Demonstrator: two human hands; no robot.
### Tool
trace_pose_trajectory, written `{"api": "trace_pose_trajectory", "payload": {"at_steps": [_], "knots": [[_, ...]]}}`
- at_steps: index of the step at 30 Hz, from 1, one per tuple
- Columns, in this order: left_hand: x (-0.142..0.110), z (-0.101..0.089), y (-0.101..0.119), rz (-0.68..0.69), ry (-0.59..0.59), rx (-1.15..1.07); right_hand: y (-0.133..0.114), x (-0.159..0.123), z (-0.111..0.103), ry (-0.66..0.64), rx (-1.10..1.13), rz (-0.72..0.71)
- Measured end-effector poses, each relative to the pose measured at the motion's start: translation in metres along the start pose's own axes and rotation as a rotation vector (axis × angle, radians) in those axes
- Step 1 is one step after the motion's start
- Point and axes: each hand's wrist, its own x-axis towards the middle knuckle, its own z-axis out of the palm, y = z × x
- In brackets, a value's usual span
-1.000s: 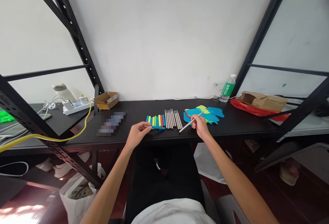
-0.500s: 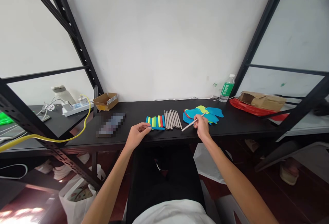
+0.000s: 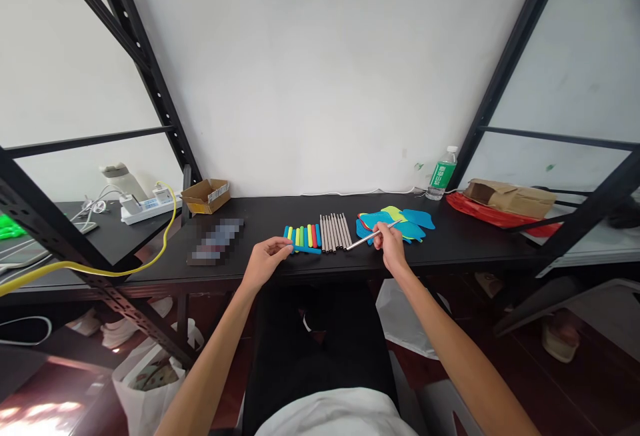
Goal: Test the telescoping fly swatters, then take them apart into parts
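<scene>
Between the thumb and fingers of my left hand (image 3: 267,261) is one end of a blue foam tube (image 3: 309,250), which points to the right. Just behind it lies a row of blue, yellow and red foam tubes (image 3: 304,236), side by side. My right hand (image 3: 391,248) is closed around a thin metal rod (image 3: 360,243), slanting down to the left. The rod's lower end is near the right side of a row of similar metal rods (image 3: 334,232). Blue, yellow and red flat leaf-shaped pieces (image 3: 418,219) lie in a pile behind my right hand.
On the black tabletop (image 3: 265,213) stand an open cardboard box (image 3: 206,197) and a water bottle (image 3: 442,175). A blurred flat object (image 3: 216,241) lies left. Brown paper packaging (image 3: 510,197) rests on red plastic (image 3: 480,213) at right. Black shelf posts (image 3: 505,89) flank the table.
My right hand has moved slightly left with the metal rod, so its lower end is closer to the foam tube. My left hand stays almost where it was.
</scene>
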Motion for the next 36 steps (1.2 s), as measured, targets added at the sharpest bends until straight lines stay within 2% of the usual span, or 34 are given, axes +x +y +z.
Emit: {"api": "trace_pose_trajectory", "payload": {"at_steps": [5,7,16,23,31,36], "knots": [[0.0002,-0.0003,0.0018,-0.016,0.007,-0.027,-0.0079,-0.0063,0.0014,-0.272,-0.085,0.017],[0.0005,-0.0004,0.0009,-0.011,0.001,-0.033,-0.0081,-0.007,0.0016,-0.332,-0.121,0.03],[0.0002,-0.0015,-0.0007,-0.004,-0.009,-0.043,-0.008,-0.0048,0.0021,-0.336,-0.135,0.057],[0.0013,-0.002,-0.0046,0.007,-0.012,-0.039,-0.0042,-0.0033,0.0002,-0.481,-0.146,0.041],[0.0005,-0.0011,-0.0018,0.008,-0.016,-0.03,-0.0026,-0.0023,0.0007,-0.434,-0.146,0.034],[0.0008,-0.0002,-0.0014,0.0,-0.009,-0.048,-0.0062,-0.0047,0.0002,-0.532,-0.172,0.018]]}}
